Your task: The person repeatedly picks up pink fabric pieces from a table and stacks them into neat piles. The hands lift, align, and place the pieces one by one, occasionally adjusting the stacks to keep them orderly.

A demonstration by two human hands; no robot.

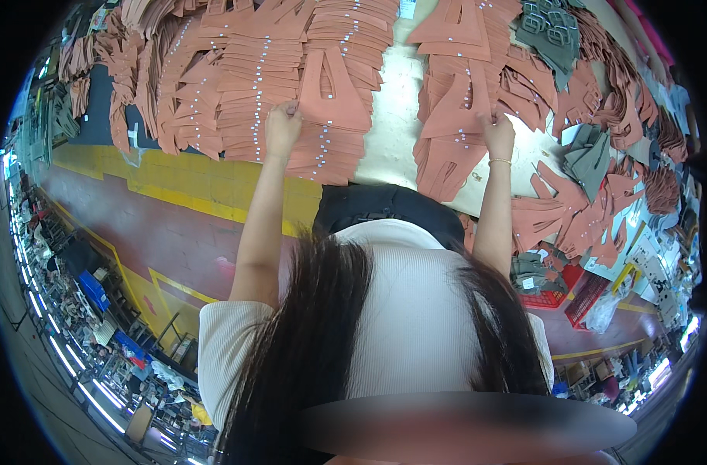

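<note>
My left hand [284,128] is closed, its fingertips pinching the left edge of a salmon-coloured cut fabric piece [313,97] with a long narrow opening. That piece lies on top of a fanned stack with small white labels. My right hand [499,138], with a thin band at its wrist, is closed at the right edge of another salmon cut piece [455,108]. This one tops a second labelled stack [445,167] across a pale strip of tabletop [392,124]. The exact grip of the right fingertips is small and partly hidden.
More labelled salmon stacks [256,85] line the table to the left. Dark green cut pieces [588,159] and loose salmon pieces [551,217] lie at the right. Red crates [551,298] stand below the table's right side. A yellow-edged floor [175,186] stretches along the left.
</note>
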